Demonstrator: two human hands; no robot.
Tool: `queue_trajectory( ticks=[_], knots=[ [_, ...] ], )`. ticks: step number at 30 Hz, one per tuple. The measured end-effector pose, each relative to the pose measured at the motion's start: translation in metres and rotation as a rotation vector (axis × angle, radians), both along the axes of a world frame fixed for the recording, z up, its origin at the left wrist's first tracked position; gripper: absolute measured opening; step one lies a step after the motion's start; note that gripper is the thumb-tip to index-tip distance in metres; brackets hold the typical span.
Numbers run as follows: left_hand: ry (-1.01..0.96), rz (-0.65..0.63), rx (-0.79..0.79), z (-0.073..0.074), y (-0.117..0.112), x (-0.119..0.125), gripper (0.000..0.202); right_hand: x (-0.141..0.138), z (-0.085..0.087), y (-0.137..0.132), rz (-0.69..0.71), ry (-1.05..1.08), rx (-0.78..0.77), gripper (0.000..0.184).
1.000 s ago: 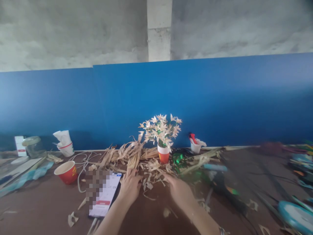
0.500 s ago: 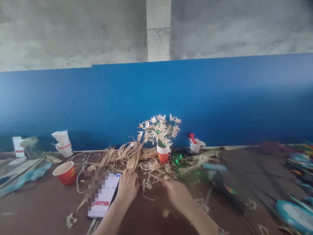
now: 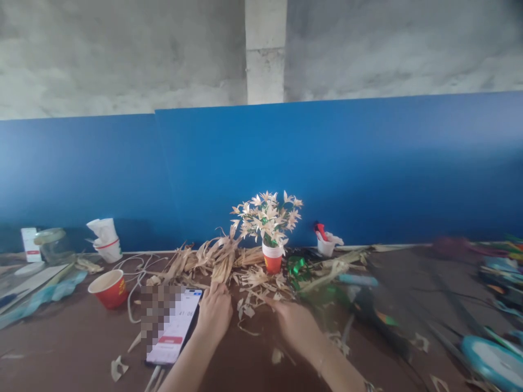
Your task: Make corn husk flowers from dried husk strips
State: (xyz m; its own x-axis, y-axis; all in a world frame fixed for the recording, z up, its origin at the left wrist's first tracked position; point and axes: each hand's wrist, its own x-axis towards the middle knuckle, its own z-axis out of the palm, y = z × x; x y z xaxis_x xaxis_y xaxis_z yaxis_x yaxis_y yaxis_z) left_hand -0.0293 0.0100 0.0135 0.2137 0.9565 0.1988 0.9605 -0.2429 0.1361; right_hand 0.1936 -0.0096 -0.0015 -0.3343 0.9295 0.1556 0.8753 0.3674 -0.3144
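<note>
My left hand [image 3: 214, 313] rests at the front of a pile of dried corn husks [image 3: 224, 270], its fingers bent together over the end of a husk, just right of a phone [image 3: 174, 332]. My right hand [image 3: 296, 326] reaches leftward to loose husk scraps [image 3: 248, 307]. Its forefinger is stretched out, and the other fingers are folded under; anything between the fingertips is hidden. Behind both hands stands a red and white paper cup [image 3: 273, 260] holding a bunch of pale husk flowers [image 3: 267, 218] with green stems.
A red paper bowl [image 3: 108, 288] and white cable [image 3: 133, 302] lie left. Green ribbon [image 3: 297, 265] and a white cup with a red-handled tool [image 3: 326, 246] stand right of the flowers. A dark glue-gun-like tool [image 3: 382, 326] and blue spool [image 3: 492, 356] are farther right.
My left hand's fingers have drawn in over the husk end. My right hand has shifted only slightly near the scraps; the flowers and cup are unmoved.
</note>
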Motion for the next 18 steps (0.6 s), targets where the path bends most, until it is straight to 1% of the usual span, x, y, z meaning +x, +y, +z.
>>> queue_trajectory(
  ticks=[2, 4, 6, 7, 8, 9, 11, 12, 13, 14, 16, 18],
  knots=[
    [-0.027, -0.009, 0.031, 0.001, 0.000, -0.001, 0.026, 0.000, -0.002, 0.000, 0.010, 0.044, 0.006, 0.058],
    [-0.131, -0.025, 0.116, 0.001, 0.000, -0.001, 0.026, 0.000, -0.003, 0.000, 0.018, 0.131, 0.015, 0.056],
    [-0.341, -0.044, 0.198, 0.000, 0.000, 0.003, 0.023, -0.002, -0.001, -0.001, 0.017, 0.249, 0.023, 0.050],
    [-0.485, -0.054, 0.202, -0.001, 0.000, 0.006, 0.021, -0.004, 0.001, -0.002, 0.011, 0.313, 0.025, 0.047],
    [-0.642, -0.066, 0.174, -0.001, 0.000, 0.011, 0.019, -0.006, 0.004, -0.003, 0.004, 0.377, 0.022, 0.045],
    [-0.817, -0.086, 0.104, -0.002, -0.002, 0.017, 0.020, -0.008, 0.007, -0.005, 0.001, 0.445, 0.009, 0.042],
    [-1.120, -0.120, -0.099, -0.003, -0.006, 0.029, 0.026, -0.013, 0.014, -0.008, 0.009, 0.595, -0.042, 0.033],
    [-1.223, -0.122, -0.159, -0.004, -0.009, 0.035, 0.027, -0.016, 0.016, -0.010, 0.022, 0.674, -0.080, 0.028],
    [-1.282, -0.127, -0.186, -0.004, -0.012, 0.040, 0.027, -0.018, 0.017, -0.011, 0.036, 0.746, -0.123, 0.026],
    [-1.296, -0.153, -0.201, -0.005, -0.014, 0.044, 0.027, -0.021, 0.017, -0.012, 0.043, 0.806, -0.169, 0.025],
    [-1.250, -0.171, -0.217, -0.005, -0.018, 0.050, 0.026, -0.024, 0.012, -0.011, 0.043, 0.888, -0.253, 0.026],
    [-1.172, -0.173, -0.195, -0.006, -0.019, 0.051, 0.024, -0.025, 0.005, -0.009, 0.020, 0.938, -0.318, 0.028]
  ],
)
